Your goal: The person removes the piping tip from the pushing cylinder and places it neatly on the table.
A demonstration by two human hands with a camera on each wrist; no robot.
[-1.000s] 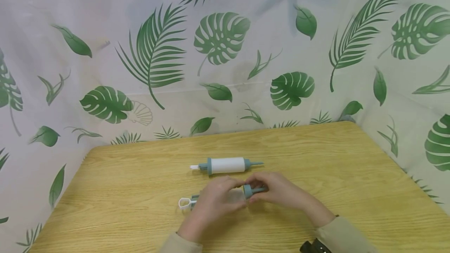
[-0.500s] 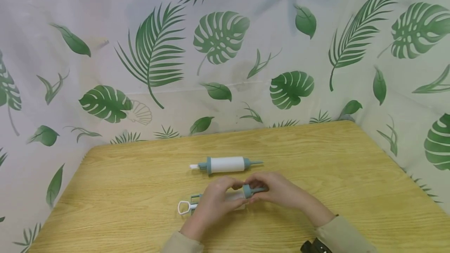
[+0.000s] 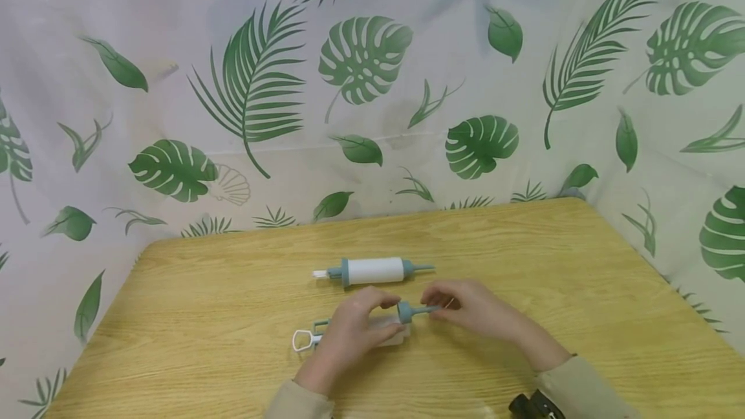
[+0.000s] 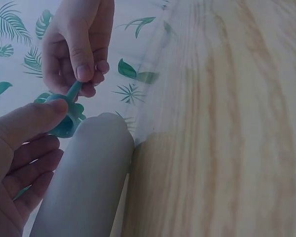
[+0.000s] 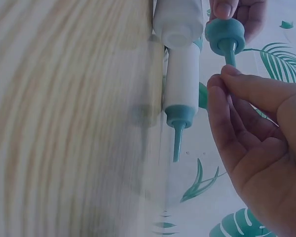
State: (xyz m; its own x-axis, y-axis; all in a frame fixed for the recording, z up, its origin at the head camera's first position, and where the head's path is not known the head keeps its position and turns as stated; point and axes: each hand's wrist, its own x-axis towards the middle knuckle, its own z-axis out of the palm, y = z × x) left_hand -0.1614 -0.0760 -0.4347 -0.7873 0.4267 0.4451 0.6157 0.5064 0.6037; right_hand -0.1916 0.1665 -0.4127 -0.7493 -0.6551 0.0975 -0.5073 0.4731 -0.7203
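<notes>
"Quick, what changed?"
"My right hand (image 3: pixel 465 306) slid out toward the surface's (image 3: pixel 553 251) right edge. Half a second ago it was up by the nozzle cap's (image 3: pixel 407 312) collar (image 5: pixel 224 33); now thumb and finger pinch just the nozzle (image 5: pixel 230 57) near its tip."
"Left?"
"Left hand (image 3: pixel 352 328) pinches the collar, thumb in plain view. It hides part of the barrel (image 4: pixel 89 173) from above; touching it or not, can't tell."
"Barrel where?"
"On the surface, well in from the far edge, pull loop (image 3: pixel 295 341) toward the left edge. Cap's just beside its other end, not seated."
"Meaning?"
"Barrel's outlet (image 5: pixel 178 37) is bare, so two separate pieces. Both hands on the cap: I'd log that as the part being worked."
"Rest?"
"Second dispenser (image 3: pixel 375 270), nozzle fitted, nearer the far edge. Untouched."
</notes>
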